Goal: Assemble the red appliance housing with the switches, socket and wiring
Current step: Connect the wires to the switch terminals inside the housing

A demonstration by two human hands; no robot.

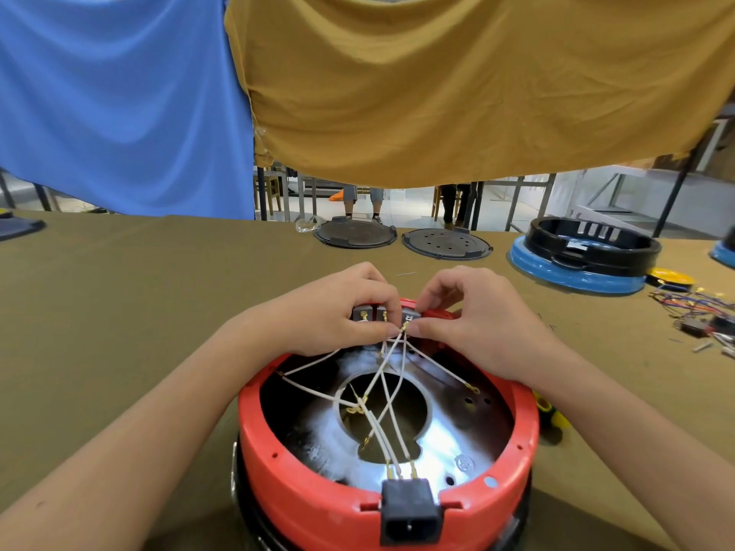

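The round red appliance housing (318, 495) sits upside down at the table's near edge, its shiny metal inner plate (449, 439) showing. A black power socket (409, 511) is seated in the near rim. White wires (382, 391) with gold terminals run from the socket and plate up to grey switches (372, 314) at the far rim. My left hand (338, 308) grips the switches from the left. My right hand (469, 312) pinches a wire terminal at the rightmost switch, thumb and fingers curled.
Two dark round plates (356, 232) (447, 242) lie at the table's far side. A black ring on a blue base (584, 256) stands far right, with loose coloured wires and parts (704, 316) nearby. A yellow-black tool (551, 415) lies beside the housing. Blue and mustard cloths hang above.
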